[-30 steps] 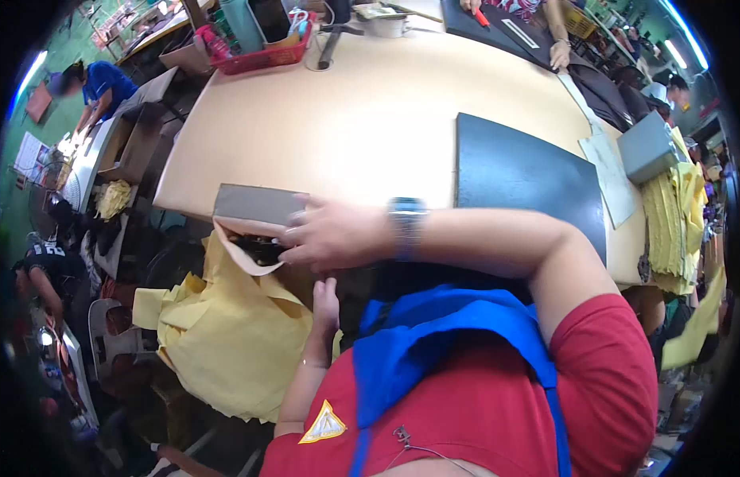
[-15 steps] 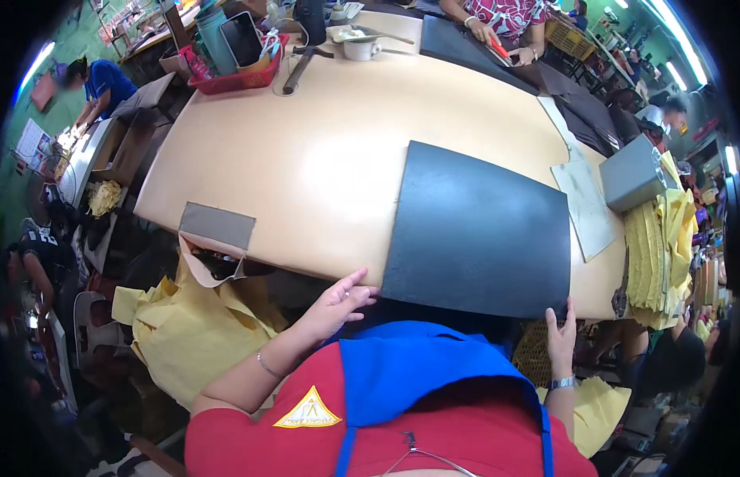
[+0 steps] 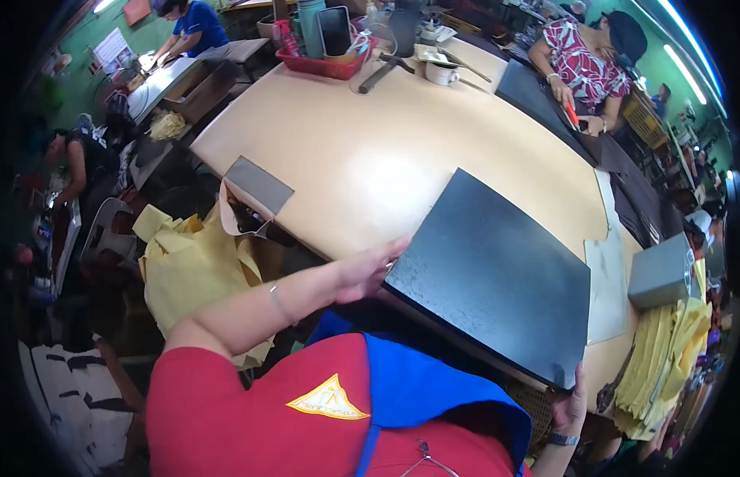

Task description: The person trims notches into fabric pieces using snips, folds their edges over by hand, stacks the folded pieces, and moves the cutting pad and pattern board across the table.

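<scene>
A flat black rectangular board lies over the near right part of the table, its near edge reaching past the table's edge. My left hand grips its left corner, the fingers partly hidden beneath it. At the near right corner my right hand is closed on the board, thumb along the side and the other fingers underneath. What the board is made of I cannot tell.
A grey flap lies on the table's left edge. At the back stand a red basket, a hammer and a white cup. To the right are a grey metal block and yellow cloths. A co-worker sits opposite.
My left hand, open beside the board before, now grips its left corner. The board has turned and its near edge looks raised. The whole view has shifted and tilted.
</scene>
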Motion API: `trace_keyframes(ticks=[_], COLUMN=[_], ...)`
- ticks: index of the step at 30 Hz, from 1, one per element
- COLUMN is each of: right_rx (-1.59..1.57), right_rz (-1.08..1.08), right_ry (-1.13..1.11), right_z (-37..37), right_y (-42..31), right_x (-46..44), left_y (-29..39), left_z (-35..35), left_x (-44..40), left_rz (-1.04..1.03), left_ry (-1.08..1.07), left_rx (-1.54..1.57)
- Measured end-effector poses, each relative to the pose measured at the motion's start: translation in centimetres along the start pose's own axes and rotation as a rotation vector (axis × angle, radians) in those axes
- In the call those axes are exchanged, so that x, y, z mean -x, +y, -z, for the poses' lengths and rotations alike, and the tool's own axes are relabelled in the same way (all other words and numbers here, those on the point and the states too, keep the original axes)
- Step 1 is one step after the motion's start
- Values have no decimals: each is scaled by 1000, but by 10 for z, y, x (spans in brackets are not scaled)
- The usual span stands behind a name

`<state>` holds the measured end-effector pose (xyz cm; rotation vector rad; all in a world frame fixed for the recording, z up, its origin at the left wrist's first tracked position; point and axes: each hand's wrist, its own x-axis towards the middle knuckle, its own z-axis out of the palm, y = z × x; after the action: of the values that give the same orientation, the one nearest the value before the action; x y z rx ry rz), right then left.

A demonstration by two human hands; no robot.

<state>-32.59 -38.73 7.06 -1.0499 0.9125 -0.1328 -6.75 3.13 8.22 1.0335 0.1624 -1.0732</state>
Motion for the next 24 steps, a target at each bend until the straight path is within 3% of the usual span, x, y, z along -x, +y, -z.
trace_keyframes(ticks=[2, 5, 10, 14, 17, 24], right_rx=[108, 208, 223, 327, 420, 611], right_rz=[19, 225, 202, 201, 214, 294], right_ry=[27, 132, 112, -163, -428, -1068], right_z=[-7, -24, -52, -112, -213, -478], right_y=[5, 21, 18, 16, -3, -26], right_x=[0, 3, 5, -27, -44, -108], left_y=[17, -8, -4, -24, -37, -31], left_z=[-17, -7, 10, 62, 100, 180], left_x=[-18, -46, -6, 52, 103, 189], left_rz=[-71, -161, -215, -372, -545, -962], left_ry=[-35, 162, 301, 399, 528, 771], left_rx=[73, -282, -393, -146, 136, 395])
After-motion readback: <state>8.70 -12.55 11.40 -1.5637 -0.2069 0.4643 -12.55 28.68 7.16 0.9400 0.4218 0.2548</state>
